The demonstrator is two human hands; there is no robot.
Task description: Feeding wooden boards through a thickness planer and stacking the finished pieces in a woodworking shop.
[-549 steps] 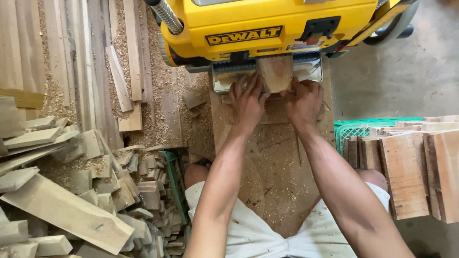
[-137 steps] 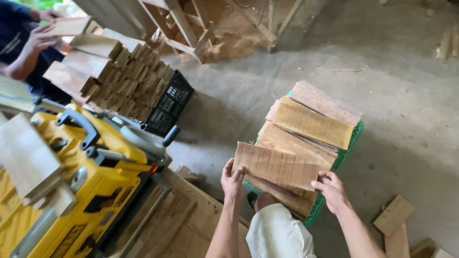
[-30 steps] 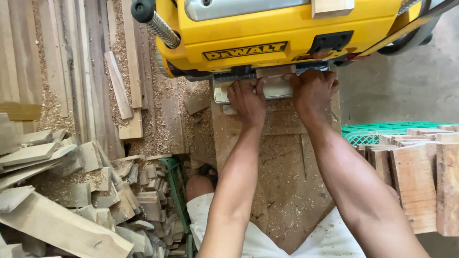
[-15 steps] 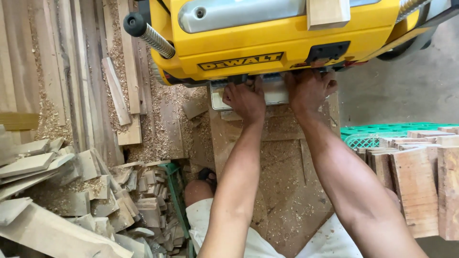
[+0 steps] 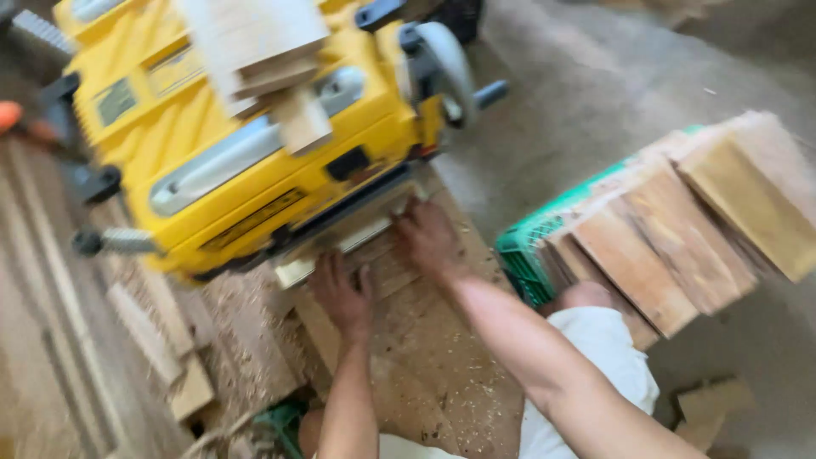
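1. A small rectangular label [image 5: 115,101] sits on the top of the yellow thickness planer [image 5: 255,144], in the upper left of the frame. It is dark with a pale border; the blur hides any detail.
2. A long, narrow black strip label [image 5: 253,220] runs along the planer's front face, left of the frame's centre, slanting up to the right. It carries yellowish markings, blurred.
3. A small black rectangular patch [image 5: 349,163] lies on the same front face, just right of and above the strip label; whether it is a label or a switch cannot be told.
4. No packages, signs or screens show.
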